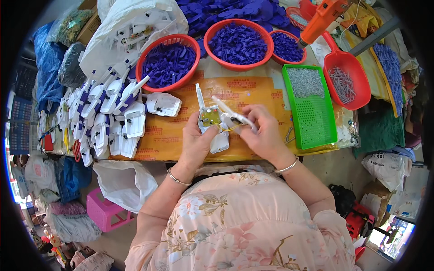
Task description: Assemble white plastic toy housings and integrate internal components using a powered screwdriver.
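Note:
My left hand (195, 137) grips a white plastic casing (219, 143) with a narrow stem pointing away from me, low over the table's front edge. Inside it lies a yellow-green circuit board (209, 116), and my left thumb rests by its lower edge. Closed around a second white plastic shell (232, 112), my right hand (266, 132) holds it tilted just to the right of the casing. Thin yellow wires (229, 129) run between the two pieces. My right fingertips are partly hidden behind the shell.
White and purple casings (101, 106) are heaped at left, with one white shell (163, 104) beside them. Red baskets (238, 63) of purple pieces stand at the back. At right are a green tray (316, 142), a red scoop (359, 92) of screws and an orange power tool (323, 20).

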`<action>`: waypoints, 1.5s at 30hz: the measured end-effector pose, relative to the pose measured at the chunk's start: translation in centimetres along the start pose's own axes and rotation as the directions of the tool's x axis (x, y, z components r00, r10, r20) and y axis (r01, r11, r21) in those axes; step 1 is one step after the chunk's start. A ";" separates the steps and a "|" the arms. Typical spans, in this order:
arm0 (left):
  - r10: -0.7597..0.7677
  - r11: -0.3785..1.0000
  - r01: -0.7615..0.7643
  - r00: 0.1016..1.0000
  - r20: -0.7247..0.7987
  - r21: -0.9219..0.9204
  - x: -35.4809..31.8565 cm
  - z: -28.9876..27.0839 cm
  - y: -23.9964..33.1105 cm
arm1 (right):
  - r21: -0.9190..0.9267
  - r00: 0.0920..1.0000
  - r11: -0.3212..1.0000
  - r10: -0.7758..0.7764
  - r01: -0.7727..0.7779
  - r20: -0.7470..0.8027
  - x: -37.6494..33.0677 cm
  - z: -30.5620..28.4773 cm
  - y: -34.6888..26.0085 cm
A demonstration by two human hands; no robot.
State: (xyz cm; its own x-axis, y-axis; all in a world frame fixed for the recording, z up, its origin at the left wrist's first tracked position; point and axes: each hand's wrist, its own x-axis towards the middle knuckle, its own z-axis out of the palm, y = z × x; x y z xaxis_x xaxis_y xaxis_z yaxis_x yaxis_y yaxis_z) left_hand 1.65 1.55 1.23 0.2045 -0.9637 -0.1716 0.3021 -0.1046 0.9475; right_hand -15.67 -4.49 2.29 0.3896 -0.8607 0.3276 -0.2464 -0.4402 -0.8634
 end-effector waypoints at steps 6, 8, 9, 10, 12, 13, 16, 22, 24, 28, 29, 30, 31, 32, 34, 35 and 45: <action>0.040 0.990 -0.048 0.998 -0.057 -0.133 0.1 1.3 -0.4 | 0.258 0.948 0.939 0.152 -0.226 0.279 -0.9 0.3 -0.5; 0.005 0.977 -0.009 1.000 -0.020 -0.212 0.1 1.3 -0.3 | 0.390 0.948 0.885 0.148 -0.254 0.282 -0.9 0.3 -0.4; 0.005 0.977 -0.009 1.000 -0.021 -0.211 0.0 1.4 -0.2 | 0.406 0.936 0.857 0.210 -0.316 0.284 -0.6 0.1 -0.9; 0.013 0.973 -0.021 0.999 -0.034 -0.230 -0.1 1.7 0.0 | 0.423 0.919 0.825 0.271 -0.376 0.288 -0.3 0.0 -1.2; 0.023 0.968 -0.033 0.999 -0.043 -0.248 -0.1 1.9 0.2 | 0.456 0.902 0.788 0.287 -0.413 0.322 -0.3 0.0 -0.7; 0.025 0.969 -0.035 0.999 -0.045 -0.243 -0.1 1.8 0.3 | 0.508 0.902 0.748 0.309 -0.427 0.303 -0.3 0.0 -0.9; 0.012 0.970 -0.023 0.999 -0.048 -0.243 0.0 1.7 0.3 | 0.543 0.891 0.706 0.344 -0.453 0.296 -0.2 -0.1 -1.3; -0.104 0.878 0.067 0.993 -0.051 -0.474 0.7 1.0 -0.1 | -0.197 0.977 0.971 -0.101 0.138 0.187 -0.8 0.6 -1.6; -0.121 0.834 0.110 0.993 0.015 -0.540 1.0 0.2 -0.6 | -0.283 0.957 0.939 -0.120 0.195 0.263 -0.7 0.5 -2.8; -0.088 0.629 0.200 0.978 0.187 -0.752 0.7 -0.2 -0.7 | -0.397 0.939 0.893 -0.075 0.213 0.336 -0.7 0.8 -2.8; -0.069 0.664 0.180 0.981 0.181 -0.726 0.6 -0.3 -0.8 | -0.376 0.933 0.893 -0.116 0.248 0.341 -0.5 0.9 -3.1; -0.072 0.638 0.190 0.980 0.187 -0.747 0.1 -0.1 -0.4 | -0.354 0.926 0.893 -0.153 0.279 0.346 -0.3 1.0 -3.3; -0.035 0.627 0.171 0.981 0.192 -0.760 0.1 -0.2 -0.3 | -0.358 0.919 0.886 -0.162 0.296 0.359 0.0 0.9 -3.5; 0.001 0.616 0.150 0.981 0.192 -0.773 0.1 -0.3 -0.2 | -0.365 0.918 0.880 -0.171 0.305 0.357 0.3 1.0 -3.6; 0.019 0.680 0.096 0.989 0.149 -0.727 0.4 -0.4 -0.5 | -0.344 0.904 0.921 -0.018 0.182 0.428 0.7 1.3 -3.6; -0.007 0.734 0.075 0.995 0.103 -0.675 0.5 -0.5 -0.6 | -0.353 0.884 0.916 -0.005 0.192 0.468 0.9 1.3 -3.9; -0.143 0.920 0.172 0.984 0.109 -0.351 1.3 -1.3 -0.2 | -0.381 0.979 0.901 -0.188 0.206 0.084 12.8 -1.4 -0.5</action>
State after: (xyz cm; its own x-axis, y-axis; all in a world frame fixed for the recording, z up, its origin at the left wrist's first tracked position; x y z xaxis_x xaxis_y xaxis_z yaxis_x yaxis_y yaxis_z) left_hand 3.10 0.65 0.47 0.0569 -0.9599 -0.2745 0.6400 -0.1760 0.7480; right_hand -11.82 -15.69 7.43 0.5021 -0.7383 0.4504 -0.4805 -0.6712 -0.5645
